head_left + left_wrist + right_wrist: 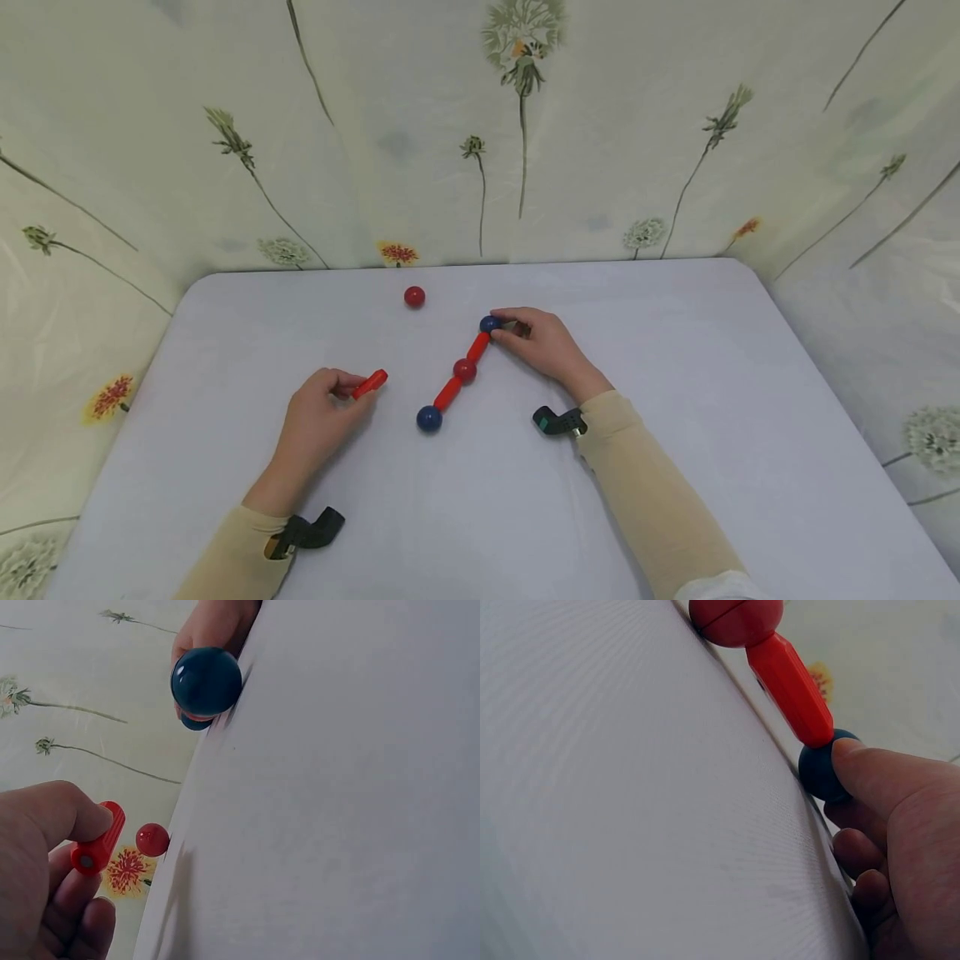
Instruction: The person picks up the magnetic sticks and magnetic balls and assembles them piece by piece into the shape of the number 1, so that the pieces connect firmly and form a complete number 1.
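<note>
A chain lies slanted across the table: a near blue ball (429,419), a red rod (447,394), a red ball (465,371), another red rod (477,347) and a far blue ball (489,324). My right hand (547,346) pinches that far ball between thumb and fingers, as the right wrist view shows at the blue ball (823,772). Left of the chain, my left hand (318,421) pinches a separate red rod (371,383). In the left wrist view this loose rod (99,840) shows a grey disc at its end.
A single red ball (415,297) sits near the table's back edge, left of the chain. The white-covered table (675,350) meets a curtain (360,167) with a dandelion print behind it. A black camera mount is on each wrist.
</note>
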The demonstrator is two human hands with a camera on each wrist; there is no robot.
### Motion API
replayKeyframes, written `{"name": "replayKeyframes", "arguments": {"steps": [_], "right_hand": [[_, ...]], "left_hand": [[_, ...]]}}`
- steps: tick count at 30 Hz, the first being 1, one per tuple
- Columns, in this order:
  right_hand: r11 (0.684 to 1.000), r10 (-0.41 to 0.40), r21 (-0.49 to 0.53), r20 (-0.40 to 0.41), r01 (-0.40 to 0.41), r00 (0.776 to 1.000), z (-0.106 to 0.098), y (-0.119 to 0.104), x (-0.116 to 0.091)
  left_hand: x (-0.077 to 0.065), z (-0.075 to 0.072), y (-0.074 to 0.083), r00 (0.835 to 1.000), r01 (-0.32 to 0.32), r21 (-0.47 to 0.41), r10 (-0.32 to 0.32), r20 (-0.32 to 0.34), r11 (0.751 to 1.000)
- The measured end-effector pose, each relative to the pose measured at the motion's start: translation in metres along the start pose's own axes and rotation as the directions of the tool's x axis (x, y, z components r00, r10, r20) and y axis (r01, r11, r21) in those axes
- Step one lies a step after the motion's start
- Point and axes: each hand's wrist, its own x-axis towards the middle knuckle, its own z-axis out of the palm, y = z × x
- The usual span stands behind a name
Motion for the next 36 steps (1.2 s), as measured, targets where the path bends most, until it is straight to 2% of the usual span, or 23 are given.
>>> {"name": "replayKeyframes", "arguments": {"steps": [5,14,24,30,36], "right_hand": [[1.000,0.005,0.001,-0.008,-0.005,1.000,0.000,0.001,-0.001],[1.000,0.025,0.012,0.001,-0.025,1.000,0.002,0.006,-0.001],[1.000,0.010,0.015,0.001,-0.010,1.000,0.002,0.004,0.002],[1.000,0.009,0.008,0.002,-0.009,1.000,0.001,0.003,0.002],[1.000,0.010,0.004,0.006,-0.010,1.000,0.001,0.002,0.002]], "left_hand": [[-0.011,0.002,0.003,1.000,-0.013,-0.009,0.013,0.005,1.000],[-0.027,0.006,0.004,1.000,0.019,-0.005,-0.019,0.015,1.000],[-0.054,0.014,0.013,0.999,0.018,-0.068,-0.016,0.030,0.998],[-0.058,0.018,0.011,1.000,-0.019,-0.094,0.020,0.010,0.995],[-0.059,0.017,0.011,1.000,-0.008,-0.100,0.010,0.021,0.995]]}}
